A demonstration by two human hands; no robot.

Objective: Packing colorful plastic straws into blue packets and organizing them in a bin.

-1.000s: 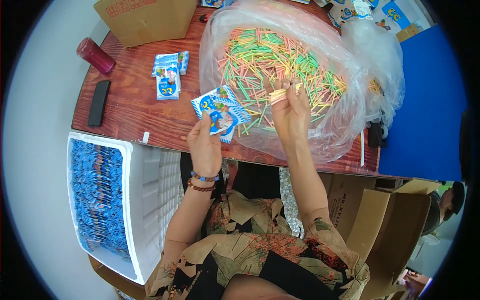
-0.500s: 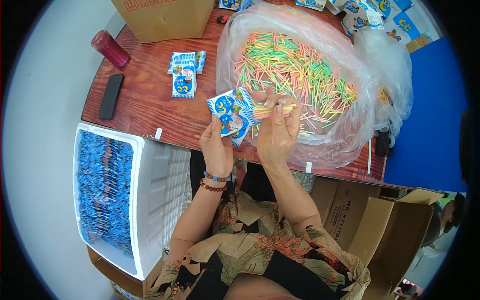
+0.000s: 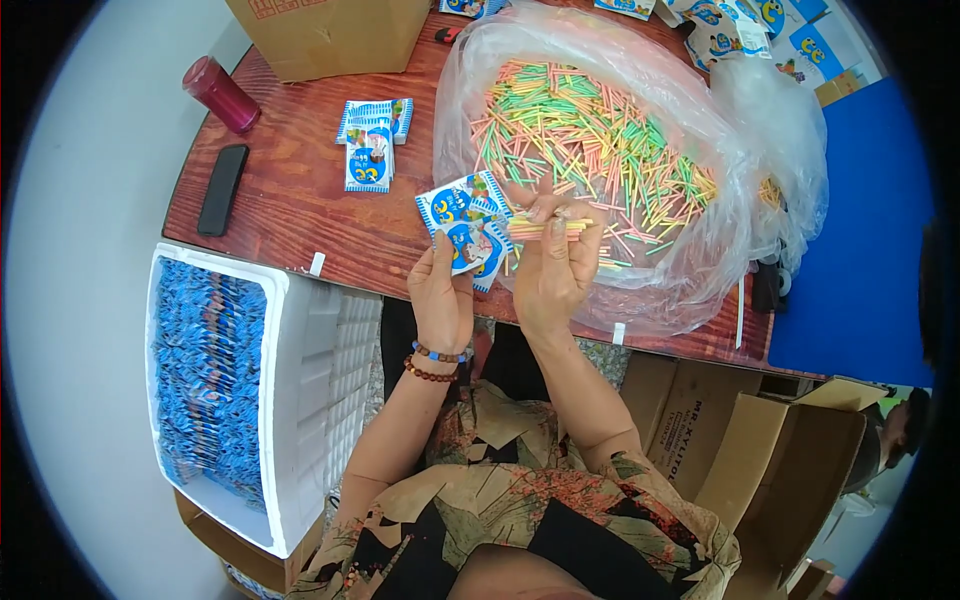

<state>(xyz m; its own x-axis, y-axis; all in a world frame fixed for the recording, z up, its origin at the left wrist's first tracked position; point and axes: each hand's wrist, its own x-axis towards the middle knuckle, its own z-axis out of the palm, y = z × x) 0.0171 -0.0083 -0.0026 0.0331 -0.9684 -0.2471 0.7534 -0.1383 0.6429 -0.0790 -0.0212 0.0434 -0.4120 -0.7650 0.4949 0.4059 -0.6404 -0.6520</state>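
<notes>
Fanned out in my left hand [image 3: 441, 300] are several small blue-and-white packets [image 3: 463, 204], gripped between thumb and fingers. My right hand [image 3: 556, 270] pinches a small bundle of thin pastel candy sticks [image 3: 548, 229], yellow and pink, lying sideways. The left ends of the sticks meet the right edge of the front packet; whether they are inside it I cannot tell. Just beyond my right hand spreads a large clear plastic bag [image 3: 463, 110], opened wide, with loose green, pink, yellow and orange sticks [image 3: 585, 120] in it.
More packets [image 3: 370, 150] are stacked on the wooden table [image 3: 290, 180], near a phone [image 3: 222, 190] and a reddish-purple bottle [image 3: 222, 93]. A cardboard box [image 3: 335, 35] stands behind. To the left, a white foam box [image 3: 277, 400] holds many packets. Open cartons [image 3: 790, 460] sit lower right.
The packets in my left hand have shifted slightly right and their fan has changed shape. My right hand has barely moved, and the stick bundle now lies closer to level against the packet edge.
</notes>
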